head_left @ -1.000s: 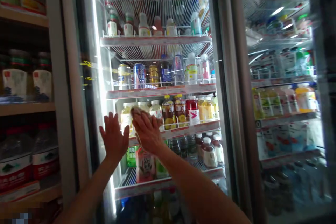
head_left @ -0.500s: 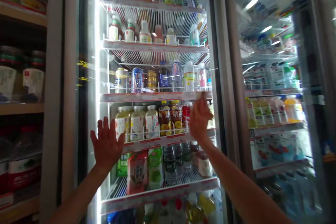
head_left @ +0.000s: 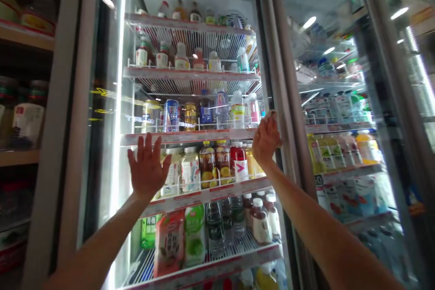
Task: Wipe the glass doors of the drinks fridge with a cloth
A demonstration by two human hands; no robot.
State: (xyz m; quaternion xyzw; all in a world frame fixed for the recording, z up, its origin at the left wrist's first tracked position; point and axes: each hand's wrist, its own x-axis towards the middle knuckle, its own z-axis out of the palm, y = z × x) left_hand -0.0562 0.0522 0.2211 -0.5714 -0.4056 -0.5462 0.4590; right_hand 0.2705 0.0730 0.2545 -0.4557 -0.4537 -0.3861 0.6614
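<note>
I face the glass door (head_left: pixel 102 154) of a lit drinks fridge. My left hand (head_left: pixel 147 167) is open, with its palm flat on the glass and fingers spread, level with the shelf of juice bottles (head_left: pixel 204 167). My right hand (head_left: pixel 267 138) is raised at the door's right edge beside the dark frame (head_left: pixel 272 54). Its fingers are curled and pressed on a pale cloth (head_left: pixel 272 113), of which only a small bit shows above the fingertips.
Wire shelves inside hold cans (head_left: pixel 171 115) and several bottles. A second glass-door fridge (head_left: pixel 340 136) stands to the right. Wooden shelves with jars (head_left: pixel 23 122) are on the left.
My right hand has swept across the glass from the left-centre to the door's right edge and moved higher. My left hand stays flat on the glass. My view has tilted upward.
</note>
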